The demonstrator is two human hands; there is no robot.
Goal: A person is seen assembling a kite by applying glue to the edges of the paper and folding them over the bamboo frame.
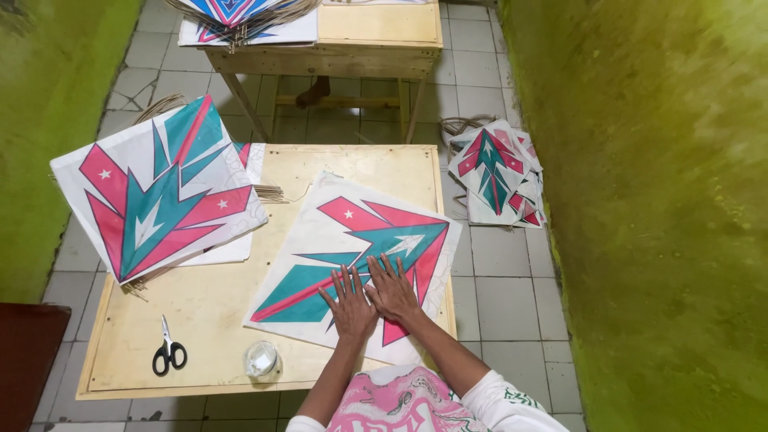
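Observation:
A square kite sheet, white with red and teal pointed shapes and a small white star, lies flat on the low wooden table. My left hand and my right hand rest palm down side by side on the sheet's near part, fingers spread and flat. Neither hand holds anything. To the left, a stack of finished kites of the same pattern lies on the table's far left corner, with thin bamboo sticks poking out beneath it.
Black-handled scissors and a small clear round tub sit near the table's front edge. Another kite pile lies on the tiled floor at right. A second wooden table with more kites stands behind. Green walls flank both sides.

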